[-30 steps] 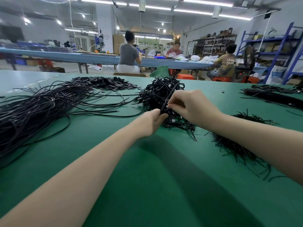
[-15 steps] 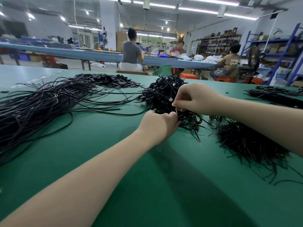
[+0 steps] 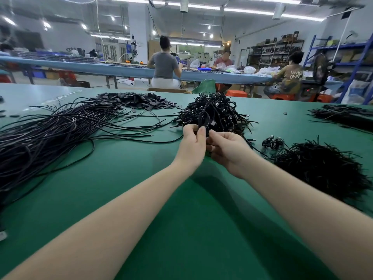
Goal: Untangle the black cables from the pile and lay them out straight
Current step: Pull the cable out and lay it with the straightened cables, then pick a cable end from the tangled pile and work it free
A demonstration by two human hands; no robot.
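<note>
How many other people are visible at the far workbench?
3, maybe more hidden: person in grey top at centre with back turned, person in red top facing across the bench, person in printed shirt seated at right.

Long white tube lights (image 3: 250,11) glow across the top of the frame. A long blue work table (image 3: 121,69) crosses the middle. Blue metal shelves (image 3: 355,57) stand upper right.

Tangled black cables (image 3: 214,112) (heaped mid-table)
</note>
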